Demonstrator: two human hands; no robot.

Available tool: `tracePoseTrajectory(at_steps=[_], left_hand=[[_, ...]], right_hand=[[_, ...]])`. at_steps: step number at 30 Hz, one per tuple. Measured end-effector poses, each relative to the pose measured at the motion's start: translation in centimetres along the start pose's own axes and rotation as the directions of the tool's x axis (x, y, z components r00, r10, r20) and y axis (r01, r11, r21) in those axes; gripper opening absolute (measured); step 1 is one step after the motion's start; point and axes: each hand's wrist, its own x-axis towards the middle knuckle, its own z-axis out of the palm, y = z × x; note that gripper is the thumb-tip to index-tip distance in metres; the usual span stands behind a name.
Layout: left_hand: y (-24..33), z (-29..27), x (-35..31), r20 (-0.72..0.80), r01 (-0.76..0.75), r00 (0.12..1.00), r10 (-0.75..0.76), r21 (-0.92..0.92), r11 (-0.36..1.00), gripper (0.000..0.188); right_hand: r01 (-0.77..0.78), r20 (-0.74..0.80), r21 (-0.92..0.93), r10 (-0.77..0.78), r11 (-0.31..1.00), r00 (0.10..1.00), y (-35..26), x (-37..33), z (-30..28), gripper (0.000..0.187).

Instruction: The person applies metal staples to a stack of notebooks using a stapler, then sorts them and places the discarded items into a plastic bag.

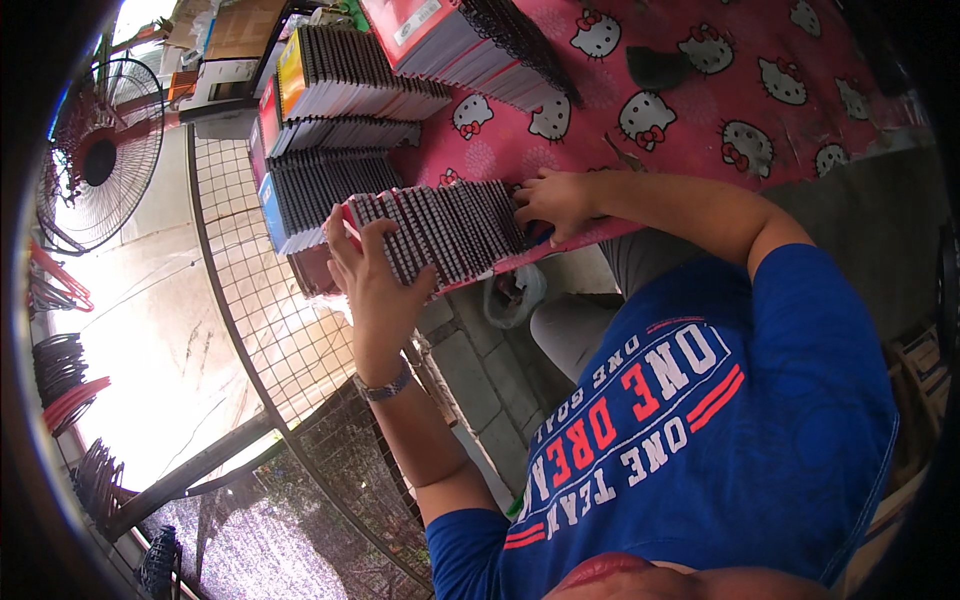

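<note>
A row of spiral notebooks [440,232] lies along the near edge of the table, their dark coil bindings facing up and a red cover showing at the left end. My left hand [372,262], with a metal-band watch on the wrist, grips that left end, fingers on the far side and thumb on the near side. At the opposite end my right hand [558,205] is bent around the last notebooks; some of its fingertips are hidden against them. The row is held between both hands.
More spiral notebooks stand in stacks behind and left: blue-covered [272,212], yellow-covered [292,75] and red-covered [410,22]. A pink cat-print cloth [600,110] covers the table, with a dark object [658,68] on it. A fan [100,160] stands far left. A plastic bag [515,298] hangs below the edge.
</note>
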Motion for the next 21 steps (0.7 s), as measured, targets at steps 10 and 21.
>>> tracePoseTrajectory(at_steps=[10,21], left_hand=[[0.1,-0.1,0.0,0.001,-0.006,1.0,0.006,-0.006,1.0,0.063],[-0.2,0.0,-0.2,-0.013,-0.021,1.0,0.021,-0.023,1.0,0.063]], right_hand=[[-0.331,0.437,0.206,0.217,0.921,0.873,-0.4,2.9,-1.6,0.047],[0.004,-0.11,-0.142,-0.019,0.99,0.994,0.2,0.3,0.6,0.05]])
